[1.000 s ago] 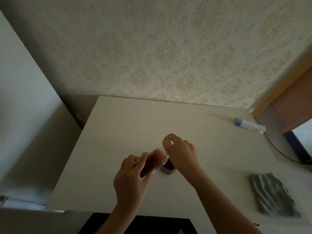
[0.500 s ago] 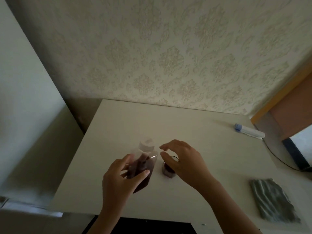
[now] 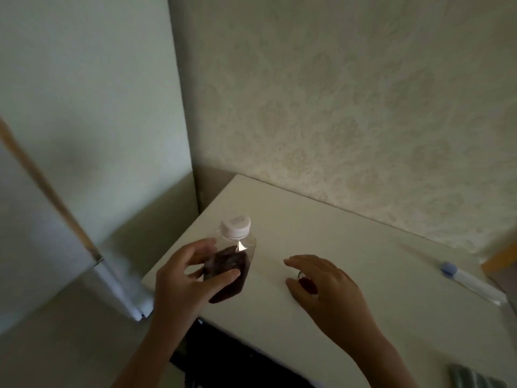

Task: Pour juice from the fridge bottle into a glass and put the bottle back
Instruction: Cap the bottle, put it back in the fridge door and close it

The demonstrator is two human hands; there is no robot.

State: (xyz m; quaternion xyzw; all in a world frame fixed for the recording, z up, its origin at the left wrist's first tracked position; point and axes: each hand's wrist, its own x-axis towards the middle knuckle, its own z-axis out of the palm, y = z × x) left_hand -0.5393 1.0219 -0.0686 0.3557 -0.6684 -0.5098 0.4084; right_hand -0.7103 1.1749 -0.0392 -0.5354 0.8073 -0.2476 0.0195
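Note:
My left hand (image 3: 184, 281) grips a small clear plastic bottle (image 3: 232, 261) with dark red juice and a white cap, held upright over the white table's (image 3: 391, 275) left front corner. My right hand (image 3: 327, 287) hovers with relaxed, spread fingers over a small glass (image 3: 306, 282) of dark juice on the table. The palm hides most of the glass, and I cannot tell if the fingers touch it.
A white tube with a blue cap (image 3: 470, 281) lies at the table's right. A grey striped cloth (image 3: 475, 378) sits at the lower right. A white fridge (image 3: 70, 135) stands to the left. Patterned wallpaper lies behind the table.
The bottle has gone from tilted at the glass to upright and capped, and has moved left with my left hand. My right hand has let go of the cap. My view has swung left.

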